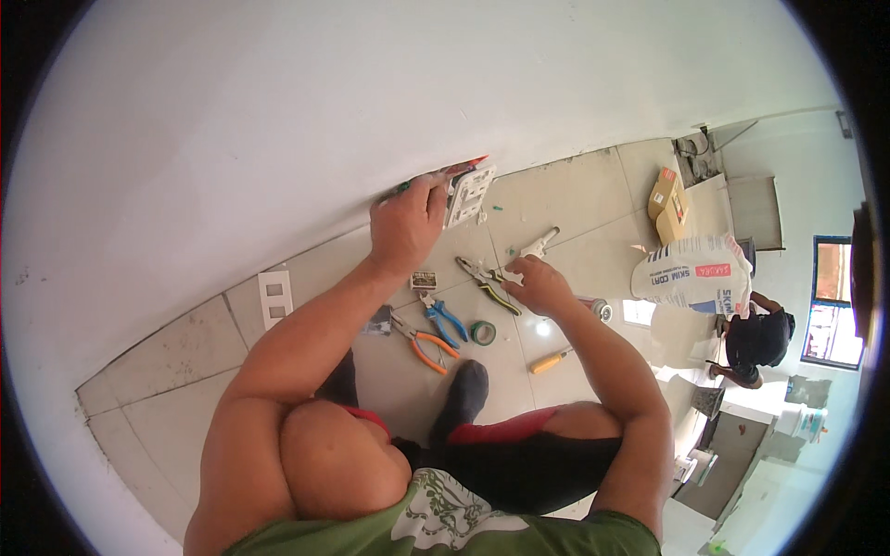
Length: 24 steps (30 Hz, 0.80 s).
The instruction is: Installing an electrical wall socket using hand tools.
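Observation:
My left hand (404, 222) is closed on wires at the wall, beside a white socket plate (469, 195) with its back facing out and red wire above it. My right hand (540, 283) curls over a white tool (540, 243) on the floor, beside yellow-and-black pliers (495, 292). Blue pliers (449, 322), orange-handled pliers (430, 352), a roll of green tape (481, 332), a small box (423, 279) and a yellow-handled screwdriver (549, 363) lie below my hands. A white frame plate (275, 298) lies to the left, near the wall.
The wall (306, 111) meets the tiled floor (171, 361) along my working side. A cardboard box (667, 206), a large white sack (691, 271) and a can (603, 312) are at the right. Another person (760, 347) in dark clothing is farther right, near a window (825, 301).

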Each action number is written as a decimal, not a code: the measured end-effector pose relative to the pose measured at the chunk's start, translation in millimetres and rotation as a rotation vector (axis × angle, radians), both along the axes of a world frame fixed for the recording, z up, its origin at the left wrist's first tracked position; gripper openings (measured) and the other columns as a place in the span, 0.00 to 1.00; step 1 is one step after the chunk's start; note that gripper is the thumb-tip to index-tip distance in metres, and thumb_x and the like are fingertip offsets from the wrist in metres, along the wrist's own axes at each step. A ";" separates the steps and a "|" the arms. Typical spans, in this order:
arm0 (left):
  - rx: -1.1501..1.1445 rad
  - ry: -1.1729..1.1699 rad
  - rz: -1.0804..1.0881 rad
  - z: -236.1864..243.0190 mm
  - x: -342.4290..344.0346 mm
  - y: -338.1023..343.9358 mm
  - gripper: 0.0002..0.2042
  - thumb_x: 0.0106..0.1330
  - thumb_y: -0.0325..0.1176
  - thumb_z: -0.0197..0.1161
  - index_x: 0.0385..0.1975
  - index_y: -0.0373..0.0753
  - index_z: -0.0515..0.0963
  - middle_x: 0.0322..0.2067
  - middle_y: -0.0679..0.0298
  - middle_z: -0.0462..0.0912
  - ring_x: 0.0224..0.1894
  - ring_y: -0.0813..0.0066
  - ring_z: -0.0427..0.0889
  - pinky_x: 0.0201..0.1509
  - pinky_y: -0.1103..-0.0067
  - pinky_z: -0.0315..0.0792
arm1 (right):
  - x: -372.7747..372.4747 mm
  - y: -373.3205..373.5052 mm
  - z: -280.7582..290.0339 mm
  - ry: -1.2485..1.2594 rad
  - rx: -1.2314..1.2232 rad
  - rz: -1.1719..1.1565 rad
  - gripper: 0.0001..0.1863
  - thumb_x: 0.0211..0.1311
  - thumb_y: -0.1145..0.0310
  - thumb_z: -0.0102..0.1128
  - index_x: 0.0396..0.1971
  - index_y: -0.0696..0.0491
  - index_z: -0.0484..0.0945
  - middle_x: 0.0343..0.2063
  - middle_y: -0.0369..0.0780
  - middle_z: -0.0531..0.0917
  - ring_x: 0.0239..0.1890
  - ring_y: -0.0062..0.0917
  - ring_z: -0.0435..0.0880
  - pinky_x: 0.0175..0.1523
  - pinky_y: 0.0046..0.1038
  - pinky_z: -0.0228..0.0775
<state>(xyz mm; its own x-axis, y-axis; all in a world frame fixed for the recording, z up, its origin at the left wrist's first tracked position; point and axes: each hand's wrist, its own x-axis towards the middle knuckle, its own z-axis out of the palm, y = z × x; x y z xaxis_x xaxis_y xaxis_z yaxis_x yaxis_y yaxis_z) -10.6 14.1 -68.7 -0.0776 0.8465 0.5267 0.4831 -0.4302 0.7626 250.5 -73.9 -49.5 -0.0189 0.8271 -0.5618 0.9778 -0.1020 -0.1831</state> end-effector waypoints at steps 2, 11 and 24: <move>-0.013 0.006 0.000 -1.5 0.2 -1.8 0.03 0.66 0.30 0.67 0.36 0.40 0.81 0.25 0.60 0.87 0.25 0.64 0.87 0.30 0.71 0.79 | 1.7 -2.3 -3.4 -0.006 -0.003 0.020 0.22 0.64 0.50 0.64 0.50 0.50 0.81 0.52 0.42 0.82 0.53 0.40 0.83 0.58 0.40 0.76; 0.022 0.041 0.016 -1.0 1.3 -2.0 0.04 0.65 0.27 0.69 0.35 0.38 0.80 0.25 0.58 0.86 0.24 0.64 0.86 0.27 0.73 0.79 | 1.4 -2.2 -9.1 0.012 -0.043 0.054 0.23 0.64 0.49 0.63 0.50 0.50 0.81 0.51 0.43 0.82 0.54 0.41 0.82 0.59 0.41 0.75; 0.025 0.028 0.013 -2.2 2.1 0.0 0.05 0.65 0.28 0.69 0.35 0.37 0.80 0.25 0.58 0.87 0.23 0.65 0.86 0.27 0.74 0.79 | 8.6 -4.7 -16.0 0.007 -0.053 0.064 0.23 0.64 0.49 0.64 0.50 0.51 0.82 0.48 0.44 0.84 0.54 0.41 0.82 0.58 0.41 0.75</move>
